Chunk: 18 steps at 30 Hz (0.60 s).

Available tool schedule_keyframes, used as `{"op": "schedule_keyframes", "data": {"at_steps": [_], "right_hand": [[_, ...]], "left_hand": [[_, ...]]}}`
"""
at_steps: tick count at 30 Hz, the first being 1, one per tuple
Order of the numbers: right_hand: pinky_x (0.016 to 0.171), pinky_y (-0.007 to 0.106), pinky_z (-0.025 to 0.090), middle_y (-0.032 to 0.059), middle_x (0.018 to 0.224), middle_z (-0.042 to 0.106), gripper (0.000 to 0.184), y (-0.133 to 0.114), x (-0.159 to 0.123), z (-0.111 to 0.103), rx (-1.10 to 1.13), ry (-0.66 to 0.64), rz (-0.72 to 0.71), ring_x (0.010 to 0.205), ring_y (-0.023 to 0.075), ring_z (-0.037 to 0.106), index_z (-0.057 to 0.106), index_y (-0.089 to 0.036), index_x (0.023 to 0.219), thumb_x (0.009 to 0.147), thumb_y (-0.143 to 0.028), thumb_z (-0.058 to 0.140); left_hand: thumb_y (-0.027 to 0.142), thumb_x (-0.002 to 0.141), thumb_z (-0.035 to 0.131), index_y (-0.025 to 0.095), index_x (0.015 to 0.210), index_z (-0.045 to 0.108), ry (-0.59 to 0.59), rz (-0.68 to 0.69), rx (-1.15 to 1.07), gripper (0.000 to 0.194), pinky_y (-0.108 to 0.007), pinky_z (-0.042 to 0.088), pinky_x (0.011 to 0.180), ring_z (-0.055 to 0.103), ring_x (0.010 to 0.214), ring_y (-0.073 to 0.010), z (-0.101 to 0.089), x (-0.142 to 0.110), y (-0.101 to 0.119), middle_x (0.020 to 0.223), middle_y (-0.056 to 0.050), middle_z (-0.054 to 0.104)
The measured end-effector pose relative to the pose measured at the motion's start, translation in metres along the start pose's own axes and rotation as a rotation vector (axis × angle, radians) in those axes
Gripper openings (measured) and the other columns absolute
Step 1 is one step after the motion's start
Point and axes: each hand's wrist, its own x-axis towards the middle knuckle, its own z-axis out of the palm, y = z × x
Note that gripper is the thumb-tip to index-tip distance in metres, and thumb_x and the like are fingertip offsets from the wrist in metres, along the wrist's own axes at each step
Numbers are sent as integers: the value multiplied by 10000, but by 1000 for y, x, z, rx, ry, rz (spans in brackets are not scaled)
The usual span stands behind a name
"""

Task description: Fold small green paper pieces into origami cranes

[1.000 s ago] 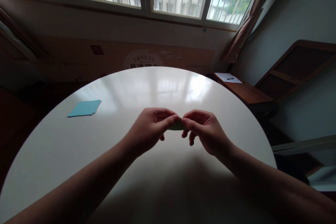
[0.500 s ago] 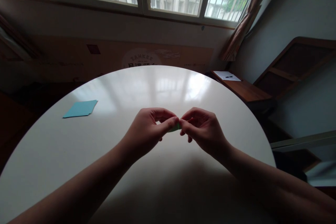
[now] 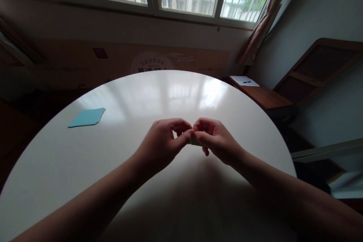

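Note:
Between my two hands is a small piece of green paper, mostly hidden by the fingers. My left hand pinches its left part between thumb and fingertips. From the other side my right hand grips it, the thumb tip meeting the left thumb. A dark green edge shows just below the thumbs; its full shape cannot be made out. Both hands are held over the white round table. Farther left on the tabletop lies a small stack of light blue square paper, apart from both hands.
Beyond the table's right edge stands a wooden side table with white paper and a dark pen on it. A folded wooden panel leans at the right wall. Windows and a curtain are behind.
Both hands have shifted slightly, and the right fingers are more curled. The visible green edge now shows under the right thumb rather than the left. The blue paper has stayed put.

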Motion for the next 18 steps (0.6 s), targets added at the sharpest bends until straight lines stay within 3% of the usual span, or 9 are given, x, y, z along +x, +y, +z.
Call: {"op": "schedule_keyframes", "data": {"at_steps": [5, 14, 18], "right_hand": [[397, 172, 327, -42, 620, 477, 91, -1, 1, 0, -74, 7, 25, 512, 76, 403, 555, -170, 702, 753, -219, 613], [401, 173, 291, -53, 569, 467, 75, -6, -2, -9, -202, -92, 93, 437, 55, 385, 565, -166, 701, 759, -211, 580], [411, 174, 301, -34, 590, 547, 44, -10, -3, -14, -244, -157, 139, 444, 59, 413, 578, -167, 704, 742, -183, 565]], "left_hand": [[270, 834, 621, 161, 802, 740, -27, -37, -38, 164, -211, 453, 546, 614, 627, -144, 1, 0, 1, 728, -20, 720], [290, 829, 627, 153, 803, 738, -126, -142, -123, 178, -191, 407, 462, 528, 531, -103, 2, 0, 3, 699, -11, 693], [319, 823, 635, 150, 796, 719, -132, -181, -163, 191, -199, 424, 445, 554, 566, -128, -2, 1, -1, 690, -17, 672]]}}
